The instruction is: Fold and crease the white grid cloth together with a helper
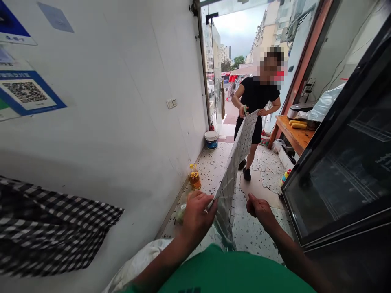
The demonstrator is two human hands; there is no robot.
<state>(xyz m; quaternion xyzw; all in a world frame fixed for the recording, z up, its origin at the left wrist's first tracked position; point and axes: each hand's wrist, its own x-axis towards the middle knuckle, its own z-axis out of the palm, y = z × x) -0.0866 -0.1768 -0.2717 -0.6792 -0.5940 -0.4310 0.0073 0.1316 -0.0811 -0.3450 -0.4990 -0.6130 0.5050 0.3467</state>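
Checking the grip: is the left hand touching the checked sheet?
Touching. The head view shows the left hand closed on the near edge of the sheet, fingers wrapped over it with no gap.

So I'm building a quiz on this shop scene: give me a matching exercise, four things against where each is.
Things:
1. oil bottle
2. white bucket
3. corn cobs
4. gridded sheet

Places:
A. on the wooden counter
B. stretched between two people
C. floor by the wall, nearer the camera
D. floor near the doorway

Pairs: 1-C, 2-D, 3-A, 4-B
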